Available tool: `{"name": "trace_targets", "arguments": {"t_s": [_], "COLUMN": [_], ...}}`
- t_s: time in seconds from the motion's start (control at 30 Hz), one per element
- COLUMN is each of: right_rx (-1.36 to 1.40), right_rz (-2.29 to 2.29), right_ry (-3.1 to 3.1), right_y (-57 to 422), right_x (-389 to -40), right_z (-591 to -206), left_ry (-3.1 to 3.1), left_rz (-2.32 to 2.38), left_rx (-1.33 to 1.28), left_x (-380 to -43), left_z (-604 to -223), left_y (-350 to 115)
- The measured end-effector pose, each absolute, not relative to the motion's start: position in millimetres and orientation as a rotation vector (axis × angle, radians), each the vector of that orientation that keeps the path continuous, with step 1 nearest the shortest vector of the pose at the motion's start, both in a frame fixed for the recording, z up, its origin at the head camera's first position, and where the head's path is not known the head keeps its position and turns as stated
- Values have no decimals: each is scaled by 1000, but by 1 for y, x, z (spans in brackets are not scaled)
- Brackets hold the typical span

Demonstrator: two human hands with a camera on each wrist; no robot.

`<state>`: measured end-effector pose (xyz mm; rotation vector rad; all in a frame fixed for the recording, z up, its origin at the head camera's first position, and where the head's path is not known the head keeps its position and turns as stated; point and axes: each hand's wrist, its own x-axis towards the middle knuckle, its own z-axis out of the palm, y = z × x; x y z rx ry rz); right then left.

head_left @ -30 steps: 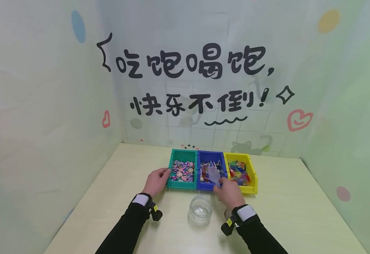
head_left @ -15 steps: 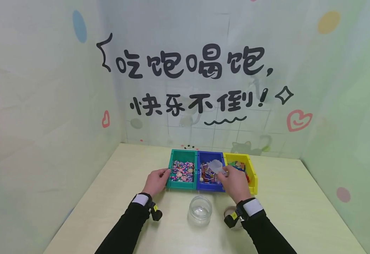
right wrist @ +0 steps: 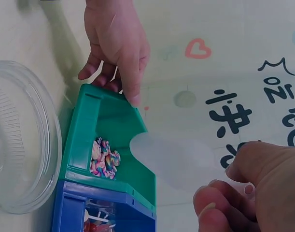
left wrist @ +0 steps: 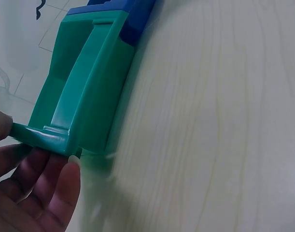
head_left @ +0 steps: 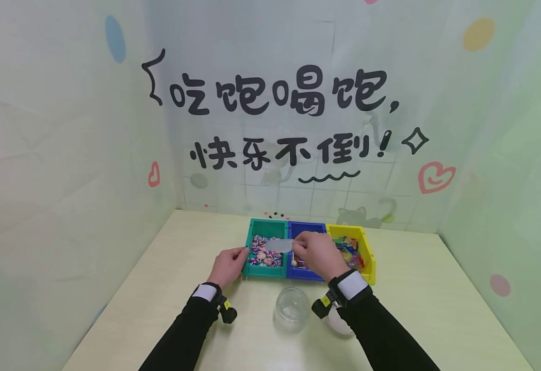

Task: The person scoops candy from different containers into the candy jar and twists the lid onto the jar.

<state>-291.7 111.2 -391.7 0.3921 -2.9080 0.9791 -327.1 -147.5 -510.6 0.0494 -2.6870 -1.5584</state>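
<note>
My left hand (head_left: 226, 265) grips the outer rim of a green bin (left wrist: 96, 92), thumb over the edge and fingers against its side. Inside lie small multicolored swirl candies (head_left: 261, 257). My right hand (head_left: 321, 255) pinches the handle of a translucent plastic scoop (head_left: 278, 246), whose bowl hangs over the green bin. In the right wrist view, the bowl of the scoop (right wrist: 174, 157) shows nothing in it. Beneath my right hand is a blue bin (head_left: 306, 225) holding small lollipops (right wrist: 96, 223), partly hidden by the hand.
A yellow bin (head_left: 369, 257) with colorful wrapped pieces joins the row at the right. In front of the bins stands a clear jar (head_left: 292, 306). A round lid-like disc (head_left: 340, 325) lies beside it, partly under my right forearm. A printed wall sheet (head_left: 261, 196) rises behind the table.
My right hand has carried the scoop up out of the blue bin and left over the green bin. My left hand has stayed at the green bin's rim.
</note>
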Motion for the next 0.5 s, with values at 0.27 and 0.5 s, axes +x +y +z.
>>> {"name": "trace_targets", "arguments": {"t_s": [0.27,0.5], "right_rx": [575,699], "right_rz": [896,779], "right_ry": [-2950,-2955], "right_y": [102,94], "right_x": [-302,-308], "right_z": [-395,-397], "left_ry": [-2678,-2685], "left_rz": [-1557,-1566], "left_rx": [33,48], "left_x": [-329,-331], "left_z": [-512,-515], "left_y": [-150,-149]}}
